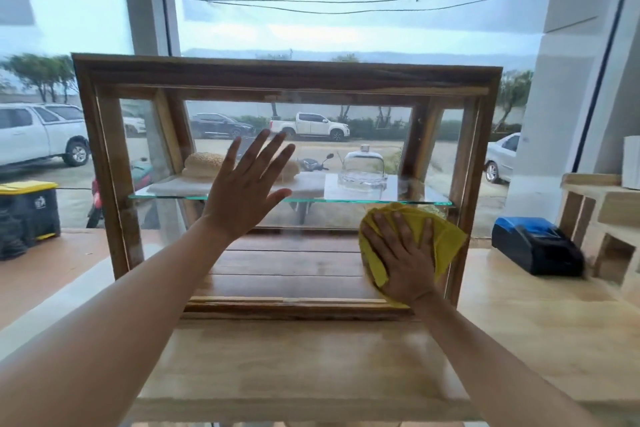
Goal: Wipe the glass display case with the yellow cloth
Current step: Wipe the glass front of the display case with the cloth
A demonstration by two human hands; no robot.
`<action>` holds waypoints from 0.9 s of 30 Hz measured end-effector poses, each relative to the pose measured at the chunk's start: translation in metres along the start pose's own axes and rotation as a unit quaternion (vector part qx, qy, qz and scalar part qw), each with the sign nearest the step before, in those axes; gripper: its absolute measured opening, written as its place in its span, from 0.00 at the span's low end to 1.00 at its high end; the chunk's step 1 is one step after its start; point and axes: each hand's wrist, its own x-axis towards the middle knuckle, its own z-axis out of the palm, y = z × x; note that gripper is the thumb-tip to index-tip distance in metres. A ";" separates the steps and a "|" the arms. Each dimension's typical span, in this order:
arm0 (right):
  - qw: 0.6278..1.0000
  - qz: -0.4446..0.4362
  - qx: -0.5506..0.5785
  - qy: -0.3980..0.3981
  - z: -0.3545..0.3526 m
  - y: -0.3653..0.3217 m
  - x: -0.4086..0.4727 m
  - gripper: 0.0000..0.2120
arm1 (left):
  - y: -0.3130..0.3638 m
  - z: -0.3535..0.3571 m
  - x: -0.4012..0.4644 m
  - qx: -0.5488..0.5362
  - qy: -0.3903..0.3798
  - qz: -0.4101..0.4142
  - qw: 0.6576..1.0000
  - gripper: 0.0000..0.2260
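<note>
Right hand [403,260] flat, fingers straight, pressing cloth [446,239] on case [277,74] glass, lower right corner | left hand [244,189] spread flat on glass, up-left of cloth

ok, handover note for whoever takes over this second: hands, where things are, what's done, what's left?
Left hand: open, fingers spread, flat on the front glass near the middle, bracing.
Right hand: flat, fingers straight, pressing the yellow cloth on the glass at the lower right corner.
Display case: upright on the wooden counter.
Done: cannot tell how much glass is wiped; wiping is under way at lower right.
Left: probably the rest of the front pane, then the side panes.
</note>
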 end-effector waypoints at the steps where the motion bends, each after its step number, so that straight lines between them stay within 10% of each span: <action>1: 0.999 0.038 0.002 0.011 -0.005 0.013 0.010 0.33 | 0.001 0.000 -0.002 0.001 -0.005 -0.007 1.000 0.30; 12: 0.923 0.350 0.141 0.077 -0.055 0.007 0.169 0.33 | 0.006 -0.016 0.007 0.028 -0.035 -0.018 0.999 0.31; 19: 0.989 0.065 0.120 0.053 -0.044 -0.053 0.190 0.34 | 0.002 -0.016 0.008 0.015 -0.036 -0.004 0.999 0.31; 27: 0.981 -0.170 0.091 0.006 -0.025 -0.046 0.142 0.30 | -0.011 -0.014 0.007 -0.009 -0.024 0.028 0.999 0.30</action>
